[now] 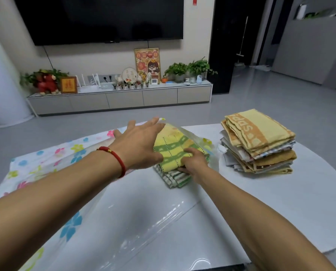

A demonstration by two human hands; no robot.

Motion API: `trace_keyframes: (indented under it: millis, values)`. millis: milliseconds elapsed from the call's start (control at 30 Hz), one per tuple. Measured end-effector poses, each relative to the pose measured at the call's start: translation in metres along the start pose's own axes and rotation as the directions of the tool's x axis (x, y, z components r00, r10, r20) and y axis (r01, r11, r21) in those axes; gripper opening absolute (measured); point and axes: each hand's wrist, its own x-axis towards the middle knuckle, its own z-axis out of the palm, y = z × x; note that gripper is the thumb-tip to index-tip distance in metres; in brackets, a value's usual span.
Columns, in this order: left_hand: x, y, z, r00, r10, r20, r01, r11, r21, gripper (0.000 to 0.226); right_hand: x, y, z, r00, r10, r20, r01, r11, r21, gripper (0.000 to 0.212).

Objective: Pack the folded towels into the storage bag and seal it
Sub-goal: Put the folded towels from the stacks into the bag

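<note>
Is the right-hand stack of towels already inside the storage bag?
No, the right-hand stack of towels sits on the bare table, outside the storage bag.

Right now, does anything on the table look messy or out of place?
Nothing serious. The tall towel stack on the right is uneven, with lower layers poking out on its left side. The small towel bundle under both hands looks neat and sits partly inside the storage bag.

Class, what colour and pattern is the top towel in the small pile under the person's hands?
The top towel is yellow with green chain-like bands, seen in the head view.
</note>
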Motion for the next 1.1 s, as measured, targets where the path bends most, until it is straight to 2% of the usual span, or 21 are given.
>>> trace_keyframes:
  millis: [67,133,267,333,400,500,567,633,700,767,833,900,967,1033,1100]
  values:
    - [-0.002,0.002,0.004,1.000,0.008,0.012,-0.008,1.000,0.005,0.089,0.006,0.004,0.001,0.996,-0.026,-0.085,0.016,0.992,-0.122,0.038]
    - [-0.003,0.002,0.006,1.000,0.007,0.013,-0.008,1.000,0.006,0.088,0.005,0.002,0.003,0.984,-0.132,-0.116,0.106,0.973,-0.204,0.038]
    - [-0.004,-0.002,0.005,1.000,0.009,0.006,-0.009,1.000,0.000,0.088,-0.001,0.001,0.000,0.969,-0.246,-0.008,0.239,0.946,-0.221,0.052]
    - [-0.003,-0.003,0.003,1.000,0.007,-0.004,-0.007,1.000,-0.006,0.087,-0.003,0.003,-0.008,0.976,-0.213,0.047,0.218,0.951,-0.221,0.056]
    - [-0.002,-0.002,0.002,1.000,0.004,-0.012,-0.004,1.000,-0.006,0.087,-0.004,0.007,-0.023,0.983,-0.157,0.092,0.177,0.936,-0.305,0.055]
    - [-0.003,0.000,0.006,1.000,0.011,-0.024,-0.010,1.000,0.013,0.083,-0.008,0.007,-0.044,0.966,-0.177,0.189,0.255,0.772,-0.582,0.061]
    - [-0.003,0.002,0.009,1.000,0.015,-0.026,-0.014,0.999,0.030,0.081,-0.017,0.000,-0.050,0.941,-0.230,0.247,0.338,0.666,-0.666,0.063]
    - [-0.002,0.002,0.011,0.999,0.021,-0.035,-0.019,0.999,0.038,0.080,-0.031,-0.009,-0.059,0.926,-0.266,0.269,0.374,0.539,-0.755,0.048]
    - [0.001,0.003,0.012,0.998,0.028,-0.050,-0.026,0.999,0.041,0.078,-0.045,-0.018,-0.079,0.922,-0.293,0.255,0.358,0.390,-0.848,0.028]
    - [0.004,0.004,0.014,0.997,0.028,-0.068,-0.025,0.999,0.034,0.076,-0.056,-0.030,-0.108,0.910,-0.372,0.181,0.306,0.311,-0.900,0.018]
    - [0.006,0.003,0.017,0.995,0.021,-0.097,-0.019,1.000,0.018,0.074,-0.055,-0.046,-0.139,0.866,-0.494,0.082,0.266,0.314,-0.912,0.019]
    - [0.006,0.000,0.018,0.992,0.014,-0.128,-0.013,1.000,0.005,0.073,-0.040,-0.067,-0.172,0.788,-0.614,-0.045,0.225,0.355,-0.907,0.023]
    - [0.007,-0.003,0.020,0.988,0.013,-0.152,-0.014,1.000,-0.007,0.071,-0.017,-0.084,-0.201,0.723,-0.678,-0.130,0.140,0.329,-0.934,0.028]
    - [0.007,-0.003,0.024,0.986,0.009,-0.167,-0.011,1.000,-0.014,0.070,0.009,-0.094,-0.219,0.753,-0.640,-0.155,0.028,0.266,-0.964,0.035]
    - [0.006,-0.001,0.027,0.986,0.005,-0.169,-0.008,1.000,-0.017,0.069,0.032,-0.097,-0.228,0.837,-0.506,-0.211,-0.076,0.275,-0.958,0.044]
